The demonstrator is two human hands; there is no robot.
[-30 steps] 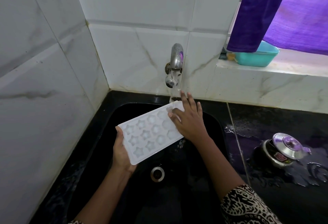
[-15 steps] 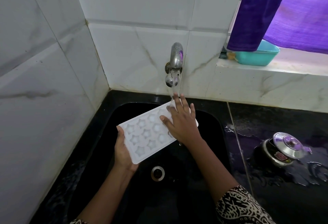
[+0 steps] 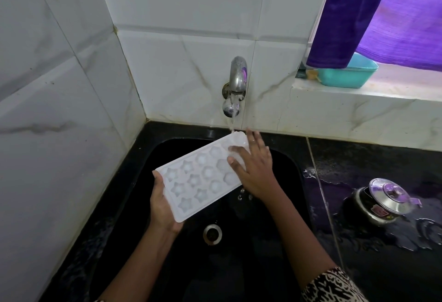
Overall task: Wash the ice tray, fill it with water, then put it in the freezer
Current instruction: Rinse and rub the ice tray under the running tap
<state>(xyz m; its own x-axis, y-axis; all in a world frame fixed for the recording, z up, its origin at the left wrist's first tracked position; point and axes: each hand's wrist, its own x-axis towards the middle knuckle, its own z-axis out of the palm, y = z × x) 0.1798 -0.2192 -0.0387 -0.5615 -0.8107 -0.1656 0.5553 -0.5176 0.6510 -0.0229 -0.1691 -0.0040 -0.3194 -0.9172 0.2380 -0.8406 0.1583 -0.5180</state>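
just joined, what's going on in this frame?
A person is washing a white ice tray over a black sink. The left hand holds the tray's near end; the right hand lies flat on the far end, under the running tap. This is the washing step; filling has not begun.

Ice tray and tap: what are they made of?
The ice tray looks like white plastic, or maybe soft silicone: it is milky and matte, with moulded star-shaped cups. The tap looks like metal: it is silvery and shiny, shows reflections, and is a little dull in spots.
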